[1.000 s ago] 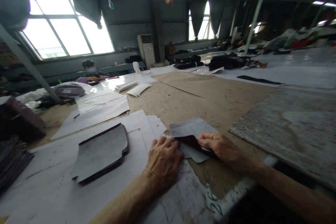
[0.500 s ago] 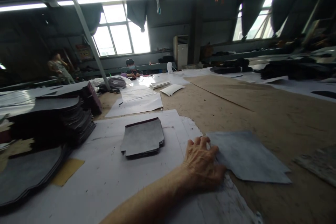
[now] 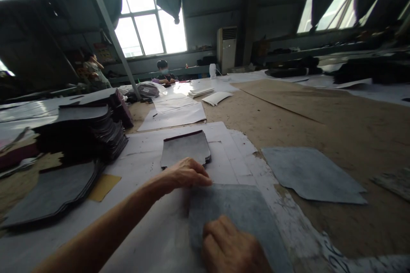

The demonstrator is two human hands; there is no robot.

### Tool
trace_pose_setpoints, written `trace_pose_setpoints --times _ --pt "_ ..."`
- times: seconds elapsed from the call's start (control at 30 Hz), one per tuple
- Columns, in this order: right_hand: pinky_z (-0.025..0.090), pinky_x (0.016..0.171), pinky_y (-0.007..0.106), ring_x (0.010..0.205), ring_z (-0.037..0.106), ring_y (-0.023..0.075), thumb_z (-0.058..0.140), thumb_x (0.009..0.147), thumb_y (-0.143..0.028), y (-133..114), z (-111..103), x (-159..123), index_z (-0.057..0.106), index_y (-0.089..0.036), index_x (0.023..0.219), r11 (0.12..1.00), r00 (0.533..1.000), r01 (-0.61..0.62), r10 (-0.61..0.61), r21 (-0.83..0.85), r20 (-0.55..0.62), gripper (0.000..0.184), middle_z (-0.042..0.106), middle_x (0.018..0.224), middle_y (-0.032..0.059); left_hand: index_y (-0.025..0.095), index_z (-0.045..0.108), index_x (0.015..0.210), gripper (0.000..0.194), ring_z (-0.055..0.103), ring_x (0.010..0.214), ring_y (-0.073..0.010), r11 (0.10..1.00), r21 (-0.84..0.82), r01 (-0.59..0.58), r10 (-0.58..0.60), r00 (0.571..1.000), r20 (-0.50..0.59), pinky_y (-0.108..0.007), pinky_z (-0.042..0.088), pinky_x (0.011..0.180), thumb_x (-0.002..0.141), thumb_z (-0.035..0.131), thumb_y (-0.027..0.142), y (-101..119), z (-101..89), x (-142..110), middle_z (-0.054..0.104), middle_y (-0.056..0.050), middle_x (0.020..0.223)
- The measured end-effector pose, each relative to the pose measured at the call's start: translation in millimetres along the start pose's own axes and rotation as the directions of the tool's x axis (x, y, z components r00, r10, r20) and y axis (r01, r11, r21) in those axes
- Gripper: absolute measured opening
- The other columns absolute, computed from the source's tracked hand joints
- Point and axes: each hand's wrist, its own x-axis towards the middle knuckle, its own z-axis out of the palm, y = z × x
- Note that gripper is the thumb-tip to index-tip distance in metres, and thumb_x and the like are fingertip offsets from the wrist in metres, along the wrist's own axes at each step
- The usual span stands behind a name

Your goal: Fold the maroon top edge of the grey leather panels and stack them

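In front of me a flat blue-grey cut panel [image 3: 233, 202] lies over the white paper. My left hand [image 3: 187, 173] is closed, its thumb and fingertips pinching the panel's far edge near the left corner. Curled on top of the same panel is my right hand [image 3: 232, 245], somewhat blurred. What its fingers hold, if anything, is hidden. Just beyond my left hand sits a small stack of grey panels [image 3: 185, 147] with dark edges, partly covered by that hand. A separate blue-grey panel [image 3: 314, 175] rests on the brown board to the right.
Tall stacks of dark-edged pieces [image 3: 86, 132] and a lower pile [image 3: 54, 196] stand at left, beside a yellow card [image 3: 105, 187]. White sheets [image 3: 176, 115] lie farther back. A slanted metal pole [image 3: 110, 30] rises behind. Two people are across the room.
My left hand has moved left from the panel on the brown board. Another grey panel now lies in front of me, and my right hand has come into view on it. The view has shifted slightly.
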Motion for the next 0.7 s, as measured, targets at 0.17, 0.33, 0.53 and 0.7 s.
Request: trace_pose_setpoints --times 0.17,0.33,0.53,0.7 --pt "0.029 0.040 0.021 0.053 0.045 0.0137 0.049 0.076 -0.009 -21 38 7 0.048 -0.016 0.056 0.991 0.982 0.128 -0.124 0.023 -0.144 0.022 0.047 0.055 0.0031 0.015 0.068 0.081 0.026 0.050 0.057 -0.0114 0.996 0.087 0.015 -0.012 0.999 -0.033 -0.019 0.035 0.049 0.057 0.068 0.026 -19 -0.7 -15 0.058 0.002 0.063" --pt "0.046 0.063 0.024 0.072 0.054 0.0149 0.054 0.079 -0.015 16 -2 24 0.062 -0.016 0.080 0.962 0.990 -0.102 0.074 0.253 0.118 0.008 0.058 0.078 0.0043 0.016 0.067 0.082 0.021 0.050 0.059 -0.0116 0.984 0.174 -0.041 0.073 0.980 -0.185 -0.020 0.037 0.053 0.062 0.061 0.017 -22 13.8 -20 0.058 0.002 0.063" --pt "0.046 0.079 0.038 0.090 0.052 0.0236 0.063 0.072 -0.008 85 -33 34 0.064 -0.014 0.098 0.954 0.891 -0.252 0.294 -0.163 0.346 0.027 0.063 0.091 0.0073 0.021 0.069 0.092 0.033 0.052 0.067 -0.0116 0.945 0.255 -0.204 0.260 0.942 -0.210 -0.025 0.042 0.066 0.064 0.060 0.004 -22 18.6 -23 0.059 0.000 0.075" --pt "0.045 0.069 0.031 0.079 0.052 0.0194 0.065 0.072 -0.010 95 -33 34 0.067 -0.017 0.090 0.972 0.880 -0.191 0.231 -0.134 0.416 0.020 0.060 0.080 0.0045 0.021 0.070 0.085 0.023 0.055 0.076 -0.0135 0.892 0.297 -0.341 0.414 0.881 -0.230 -0.029 0.045 0.073 0.072 0.058 0.006 -32 21.2 -24 0.060 -0.002 0.081"
